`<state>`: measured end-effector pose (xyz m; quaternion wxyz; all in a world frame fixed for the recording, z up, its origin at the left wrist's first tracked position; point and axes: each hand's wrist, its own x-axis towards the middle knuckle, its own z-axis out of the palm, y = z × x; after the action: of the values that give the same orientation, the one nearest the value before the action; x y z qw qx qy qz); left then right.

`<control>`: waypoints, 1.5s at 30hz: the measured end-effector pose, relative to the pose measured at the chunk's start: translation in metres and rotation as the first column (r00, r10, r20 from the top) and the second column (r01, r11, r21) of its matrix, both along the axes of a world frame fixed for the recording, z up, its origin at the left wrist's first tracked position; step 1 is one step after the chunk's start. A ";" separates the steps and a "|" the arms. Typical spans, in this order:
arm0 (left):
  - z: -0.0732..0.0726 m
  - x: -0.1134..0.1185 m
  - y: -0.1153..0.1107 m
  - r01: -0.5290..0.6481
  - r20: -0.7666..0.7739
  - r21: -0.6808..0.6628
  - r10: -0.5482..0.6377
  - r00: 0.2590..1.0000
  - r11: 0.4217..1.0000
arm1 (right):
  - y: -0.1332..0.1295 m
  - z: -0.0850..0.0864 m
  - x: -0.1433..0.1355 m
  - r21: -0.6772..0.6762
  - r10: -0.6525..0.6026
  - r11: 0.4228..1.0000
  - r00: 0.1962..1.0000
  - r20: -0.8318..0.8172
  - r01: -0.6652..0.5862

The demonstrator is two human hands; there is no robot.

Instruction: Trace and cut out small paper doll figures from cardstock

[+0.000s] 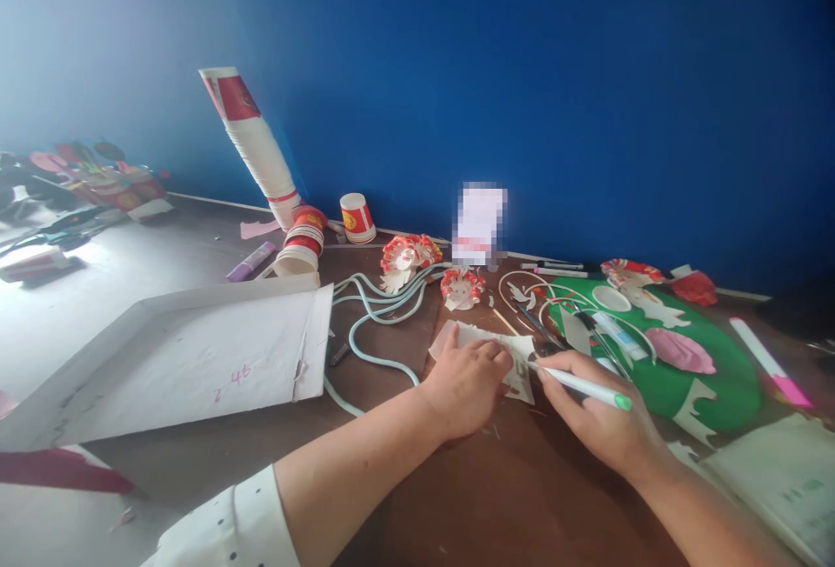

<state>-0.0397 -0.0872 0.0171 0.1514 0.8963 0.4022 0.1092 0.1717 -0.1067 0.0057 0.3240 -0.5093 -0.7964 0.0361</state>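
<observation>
A small piece of off-white paper (518,345) with curved dark marks lies on the brown table. My left hand (463,384) rests palm down across it, pressing it to the surface, fingers apart and lying over the paper. In my right hand (593,406) is a white marker (580,383) with a green end, gripped between thumb and fingers. Its tip is at the right part of the paper. Just beyond the paper sits a red-and-white cut paper cup (463,289), its strips folded outward. Part of the paper is hidden under my left hand.
A white box lid (196,358) is at left, beside a pale blue cord (365,310). A tall stack of paper cups (261,154) leans near the blue wall. To the right, a green sheet (711,376) bears paper scraps and a glue stick (619,336). A pink marker (770,363) lies beyond.
</observation>
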 end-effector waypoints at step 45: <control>-0.003 -0.001 -0.001 0.011 -0.063 0.044 -0.009 0.998 0.999 | 0.004 0.019 -0.011 -0.150 0.035 0.988 0.998 0.045 -0.028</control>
<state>-0.0403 -0.0886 0.0140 0.1193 0.9045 0.3997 0.0892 0.1608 -0.1030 0.0245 0.2654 -0.5200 -0.8070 0.0884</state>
